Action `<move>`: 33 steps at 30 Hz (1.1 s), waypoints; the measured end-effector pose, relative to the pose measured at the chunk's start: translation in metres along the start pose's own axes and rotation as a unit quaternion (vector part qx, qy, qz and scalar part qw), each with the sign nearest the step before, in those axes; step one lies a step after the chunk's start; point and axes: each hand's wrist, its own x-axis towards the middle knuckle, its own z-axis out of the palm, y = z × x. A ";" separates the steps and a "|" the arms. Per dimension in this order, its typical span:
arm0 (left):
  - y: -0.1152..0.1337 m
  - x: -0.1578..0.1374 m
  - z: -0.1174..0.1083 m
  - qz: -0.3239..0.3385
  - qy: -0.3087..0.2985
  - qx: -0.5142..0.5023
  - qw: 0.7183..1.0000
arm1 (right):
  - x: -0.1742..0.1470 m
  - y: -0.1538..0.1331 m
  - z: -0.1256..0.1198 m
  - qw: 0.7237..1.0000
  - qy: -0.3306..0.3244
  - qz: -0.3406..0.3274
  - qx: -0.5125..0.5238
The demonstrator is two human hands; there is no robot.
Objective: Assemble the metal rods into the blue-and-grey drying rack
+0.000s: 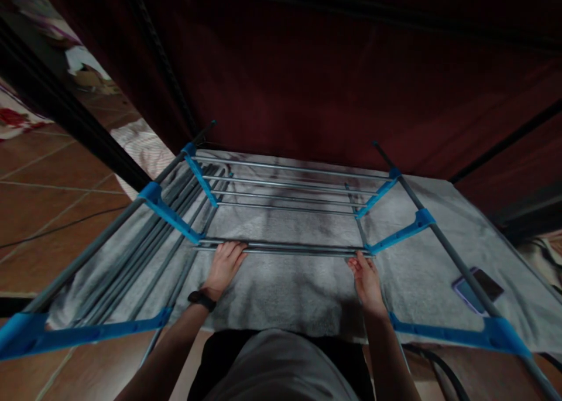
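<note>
I have both hands at the metal rods (298, 249), which lie close together, crosswise above the grey cloth (281, 290), nearer its front edge than its back one. My left grip (223, 268) is on top of them near their left end, fingers bent over; I cannot tell whether it closes underneath. My right grip (366, 278) is clamped on their right end, thumb and fingers together. The stretch of rods between my hands is bare.

The left end sits by the lower tip of the left middle blue bracket (175, 218), just beyond my left fingers; the right end sits by the tip of the right middle blue bracket (399, 234), next to my right fingertips. Farther off, towards the back edge of the cloth, four crossbars (285, 184) span the far brackets (202, 175). A bundle of loose tubes (151, 243) lies along the left edge, and a phone (485, 285) lies towards the front right corner.
</note>
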 end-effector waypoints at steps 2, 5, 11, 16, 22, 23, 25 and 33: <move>0.002 0.001 -0.003 0.001 -0.011 0.003 1.000 | -0.001 -0.001 0.000 1.000 0.002 0.000 0.002; 0.005 0.002 -0.007 0.006 -0.019 0.007 1.000 | -0.002 -0.001 0.001 1.000 0.003 -0.007 -0.006; 0.004 0.005 -0.008 0.010 -0.013 0.009 1.000 | -0.004 -0.003 0.006 1.000 0.006 -0.017 -0.017; -0.003 0.005 -0.005 0.047 0.016 0.023 0.998 | -0.012 -0.011 0.013 1.000 -0.021 0.004 0.003; -0.011 0.007 0.000 0.075 0.057 0.011 0.996 | -0.014 -0.018 0.022 1.000 -0.009 0.002 0.004; -0.011 0.007 0.001 0.075 0.059 0.014 0.995 | -0.013 -0.018 0.024 1.000 -0.005 0.001 0.005; -0.011 0.007 0.000 0.074 0.059 0.021 0.995 | -0.012 -0.019 0.027 1.000 0.002 0.000 0.008; -0.010 0.009 -0.001 0.089 0.067 0.038 0.993 | -0.013 -0.023 0.031 1.000 0.004 0.001 0.006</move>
